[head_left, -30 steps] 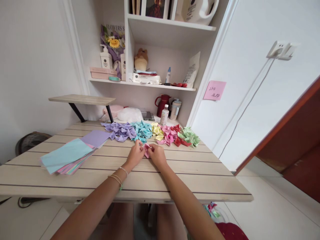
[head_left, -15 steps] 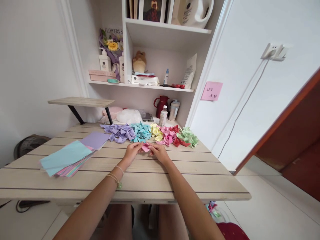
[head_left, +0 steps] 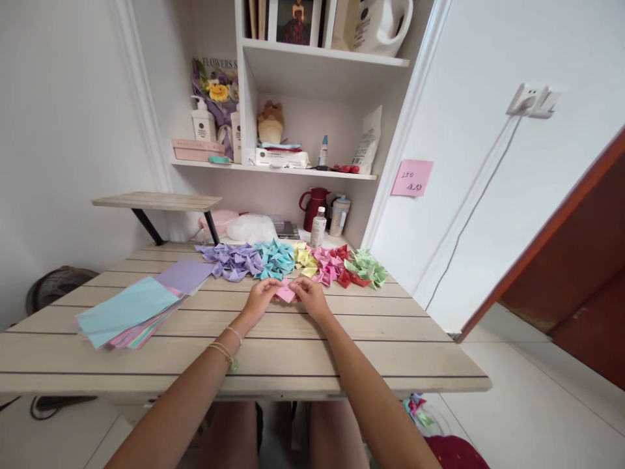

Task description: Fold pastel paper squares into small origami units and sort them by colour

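Note:
A small folded piece of pink paper (head_left: 286,292) is held between my two hands, just above the table. My left hand (head_left: 262,294) pinches its left side, and my right hand (head_left: 308,294) grips the right side. Fingertips cover parts of both edges. Right behind the hands lies a row of folded paper pieces: purple ones (head_left: 235,262), blue ones (head_left: 274,258), yellow ones (head_left: 305,257), pink ones (head_left: 328,264), red ones (head_left: 347,277) and green ones (head_left: 367,267). Left of my hands, a fanned stack of coloured paper sheets (head_left: 129,309) rests on the table.
The slatted wooden table (head_left: 400,355) carries a small raised shelf (head_left: 159,200) at back left. A bottle (head_left: 318,228), a red jug (head_left: 315,207) and a tumbler (head_left: 339,216) stand behind the paper row. Below the right table edge sits a clear container (head_left: 430,417) with coloured paper pieces.
The pink paper has tilted so more of its flat face shows, and it sits slightly lower in view. Both hands keep hold of it, with fingers shifted a little.

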{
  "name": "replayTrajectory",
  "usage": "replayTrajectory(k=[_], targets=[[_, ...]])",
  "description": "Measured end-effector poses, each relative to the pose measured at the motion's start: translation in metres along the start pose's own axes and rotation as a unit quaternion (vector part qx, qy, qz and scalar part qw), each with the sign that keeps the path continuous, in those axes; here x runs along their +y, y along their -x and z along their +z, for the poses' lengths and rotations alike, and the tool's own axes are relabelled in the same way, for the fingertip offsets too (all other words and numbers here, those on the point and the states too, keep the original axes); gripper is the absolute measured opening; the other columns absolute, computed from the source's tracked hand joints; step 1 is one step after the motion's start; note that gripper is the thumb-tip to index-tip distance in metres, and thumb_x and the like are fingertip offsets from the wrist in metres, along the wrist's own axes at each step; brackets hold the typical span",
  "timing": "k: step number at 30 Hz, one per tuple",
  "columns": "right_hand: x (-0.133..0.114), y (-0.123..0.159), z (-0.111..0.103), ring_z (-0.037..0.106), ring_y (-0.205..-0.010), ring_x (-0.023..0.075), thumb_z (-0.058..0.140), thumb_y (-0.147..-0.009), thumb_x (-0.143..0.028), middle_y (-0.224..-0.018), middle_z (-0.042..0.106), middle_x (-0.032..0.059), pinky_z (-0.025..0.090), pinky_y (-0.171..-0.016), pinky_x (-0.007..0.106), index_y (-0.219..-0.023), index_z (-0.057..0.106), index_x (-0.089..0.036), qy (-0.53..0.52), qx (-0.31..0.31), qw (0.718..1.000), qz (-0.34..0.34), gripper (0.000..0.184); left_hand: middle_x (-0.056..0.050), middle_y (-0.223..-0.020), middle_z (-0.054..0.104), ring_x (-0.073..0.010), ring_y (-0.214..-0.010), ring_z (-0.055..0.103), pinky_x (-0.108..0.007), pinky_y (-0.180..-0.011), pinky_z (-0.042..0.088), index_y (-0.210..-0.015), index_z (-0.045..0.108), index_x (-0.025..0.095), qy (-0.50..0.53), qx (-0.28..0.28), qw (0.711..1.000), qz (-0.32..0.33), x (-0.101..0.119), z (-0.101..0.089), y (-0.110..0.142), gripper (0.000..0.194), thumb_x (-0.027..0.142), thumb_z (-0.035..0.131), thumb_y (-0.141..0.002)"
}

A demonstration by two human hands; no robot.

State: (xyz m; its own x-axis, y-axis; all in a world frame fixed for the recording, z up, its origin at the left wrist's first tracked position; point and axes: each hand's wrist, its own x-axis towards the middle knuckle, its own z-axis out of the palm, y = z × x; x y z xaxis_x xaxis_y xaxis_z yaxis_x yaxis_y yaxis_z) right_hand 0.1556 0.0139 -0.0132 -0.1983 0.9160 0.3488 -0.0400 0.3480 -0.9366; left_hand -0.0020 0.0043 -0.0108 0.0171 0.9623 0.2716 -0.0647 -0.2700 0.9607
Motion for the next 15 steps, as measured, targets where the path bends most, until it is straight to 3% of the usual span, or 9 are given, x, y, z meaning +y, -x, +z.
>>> replayTrajectory(k=[5, 10, 15], targets=[[-0.0027, 0.0018, -0.0030, 0.056, -0.061, 0.0143, 0.072, -0.061, -0.040, -0.072, 0.065, 0.0021, 0.046, -0.058, 0.026, -0.096, 0.067, -0.017, 0.116, -0.026, 0.992, -0.046, 0.042, -0.007, -0.084, 0.070, -0.0175, -0.073, 0.063, -0.028, -0.066, 0.049, -0.084, 0.066, 0.012, -0.010, -0.004, 1.000, 0.000, 0.0019, -0.0012, 0.0004, 0.028, 0.030, 0.067, -0.063], [-0.0032, 0.0006, -0.0082, 0.056, -0.067, 0.0154, 0.065, -0.072, -0.034, -0.080, 0.068, 0.0050, 0.044, -0.064, 0.027, -0.102, 0.067, -0.020, 0.236, -0.023, 0.967, -0.095, 0.034, -0.011, -0.088, 0.071, -0.0207, -0.081, 0.065, -0.034, -0.080, 0.048, -0.092, 0.064, 0.009, 0.037, -0.046, 0.998, -0.011, 0.0019, 0.0011, 0.0022, 0.042, 0.027, 0.076, -0.056], [0.0005, -0.0016, -0.0097, 0.056, -0.068, 0.0163, 0.066, -0.071, -0.034, -0.079, 0.068, 0.0057, 0.045, -0.066, 0.029, -0.095, 0.070, -0.019, 0.224, 0.025, 0.969, -0.097, 0.029, -0.010, -0.087, 0.070, -0.0200, -0.080, 0.065, -0.032, -0.077, 0.049, -0.084, 0.065, 0.012, -0.008, -0.016, 1.000, 0.005, -0.0009, -0.0017, 0.0007, 0.035, 0.032, 0.075, -0.057]])
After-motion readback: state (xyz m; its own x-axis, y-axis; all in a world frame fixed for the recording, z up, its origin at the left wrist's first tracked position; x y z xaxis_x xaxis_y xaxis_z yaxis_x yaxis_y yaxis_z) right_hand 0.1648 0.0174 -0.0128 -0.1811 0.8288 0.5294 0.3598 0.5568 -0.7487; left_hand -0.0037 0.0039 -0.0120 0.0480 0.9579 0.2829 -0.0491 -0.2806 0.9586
